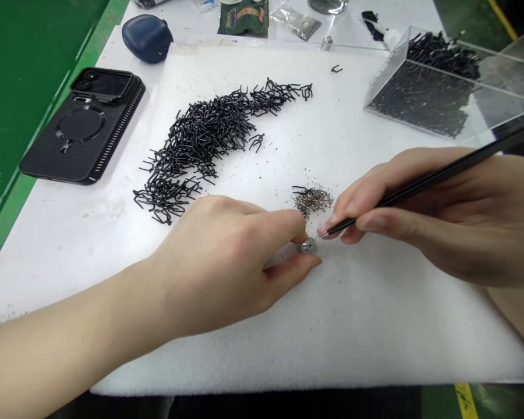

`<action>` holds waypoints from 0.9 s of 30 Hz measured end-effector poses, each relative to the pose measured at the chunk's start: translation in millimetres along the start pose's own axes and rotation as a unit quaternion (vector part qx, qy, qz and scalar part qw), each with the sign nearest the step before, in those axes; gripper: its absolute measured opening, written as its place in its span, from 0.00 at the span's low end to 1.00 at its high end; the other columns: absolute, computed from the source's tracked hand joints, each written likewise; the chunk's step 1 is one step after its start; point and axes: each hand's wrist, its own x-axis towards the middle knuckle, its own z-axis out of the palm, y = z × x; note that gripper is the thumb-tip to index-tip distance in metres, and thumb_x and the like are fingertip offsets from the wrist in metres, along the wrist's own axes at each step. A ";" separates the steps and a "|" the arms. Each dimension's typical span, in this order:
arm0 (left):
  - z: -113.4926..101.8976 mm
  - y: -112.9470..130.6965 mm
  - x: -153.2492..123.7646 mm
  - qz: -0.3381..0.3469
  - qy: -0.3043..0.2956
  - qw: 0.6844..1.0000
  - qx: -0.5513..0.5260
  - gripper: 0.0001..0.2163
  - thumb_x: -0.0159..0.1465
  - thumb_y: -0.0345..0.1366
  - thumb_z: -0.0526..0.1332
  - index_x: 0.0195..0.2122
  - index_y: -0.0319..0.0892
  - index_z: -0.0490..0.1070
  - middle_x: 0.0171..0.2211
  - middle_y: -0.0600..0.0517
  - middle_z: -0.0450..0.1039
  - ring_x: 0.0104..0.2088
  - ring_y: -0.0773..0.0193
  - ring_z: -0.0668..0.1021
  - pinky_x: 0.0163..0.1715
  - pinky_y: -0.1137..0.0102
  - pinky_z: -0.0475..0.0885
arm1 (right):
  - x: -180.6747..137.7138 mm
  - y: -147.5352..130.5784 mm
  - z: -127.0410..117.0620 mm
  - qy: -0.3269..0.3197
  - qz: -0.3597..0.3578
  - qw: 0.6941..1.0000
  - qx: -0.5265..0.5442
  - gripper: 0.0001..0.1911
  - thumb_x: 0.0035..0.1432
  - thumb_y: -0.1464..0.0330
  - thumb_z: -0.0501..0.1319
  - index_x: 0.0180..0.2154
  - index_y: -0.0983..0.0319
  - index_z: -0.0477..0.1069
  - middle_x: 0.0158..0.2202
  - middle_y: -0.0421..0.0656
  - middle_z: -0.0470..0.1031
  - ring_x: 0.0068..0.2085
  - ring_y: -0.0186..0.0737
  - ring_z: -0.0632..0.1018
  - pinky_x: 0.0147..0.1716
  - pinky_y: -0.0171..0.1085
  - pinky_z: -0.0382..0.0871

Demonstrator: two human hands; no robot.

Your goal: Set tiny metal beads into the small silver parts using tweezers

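Note:
My left hand [227, 262] rests on a white foam pad [314, 326] and pinches a small silver metal piece [308, 246] between thumb and forefinger. My right hand [436, 215] grips a thin black pointed tool [436, 177] like a pen, its fine tip touching the silver piece. Just behind the fingertips lies a small heap of tiny grey specks [313, 199]. A long pile of small black wire clips [205, 139] spreads over the pad to the upper left.
A clear plastic box [454, 87] of black clips stands at the back right. A black phone [85, 125] in a case and a dark blue pouch [147, 37] lie at the left. Packets [243, 16] sit along the far edge. Green floor borders the table's left.

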 end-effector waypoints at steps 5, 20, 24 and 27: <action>-0.2 -0.4 0.9 0.013 0.011 1.000 -0.005 0.04 0.65 0.32 0.67 0.33 0.39 0.80 0.16 0.61 0.63 0.16 0.72 0.67 0.19 0.68 0.63 | 3.0 4.5 -0.8 0.033 -0.008 0.999 -0.036 0.08 0.58 0.74 0.75 0.38 0.54 0.85 0.35 0.38 0.85 0.35 0.39 0.85 0.34 0.35 0.83; -1.1 1.3 1.7 -0.004 0.002 1.000 0.007 0.04 0.65 0.34 0.67 0.33 0.42 0.80 0.14 0.62 0.61 0.16 0.71 0.67 0.19 0.69 0.65 | 2.6 2.8 -3.0 0.008 -0.018 0.997 -0.073 0.05 0.60 0.68 0.74 0.38 0.53 0.85 0.37 0.37 0.85 0.39 0.39 0.84 0.38 0.37 0.82; -2.3 1.8 1.4 -0.006 0.005 1.000 0.007 0.04 0.65 0.33 0.67 0.33 0.41 0.80 0.14 0.62 0.62 0.16 0.71 0.67 0.20 0.69 0.65 | 3.5 2.5 -3.6 0.008 -0.010 0.997 -0.076 0.03 0.60 0.67 0.74 0.37 0.52 0.85 0.37 0.37 0.85 0.39 0.40 0.85 0.38 0.38 0.82; -1.5 1.3 1.0 0.001 0.008 1.000 0.002 0.05 0.65 0.33 0.67 0.33 0.40 0.80 0.14 0.62 0.61 0.16 0.71 0.67 0.20 0.69 0.65 | 3.7 2.6 -3.4 0.008 -0.012 0.998 -0.066 0.05 0.59 0.69 0.75 0.37 0.53 0.84 0.37 0.36 0.85 0.39 0.38 0.84 0.38 0.36 0.82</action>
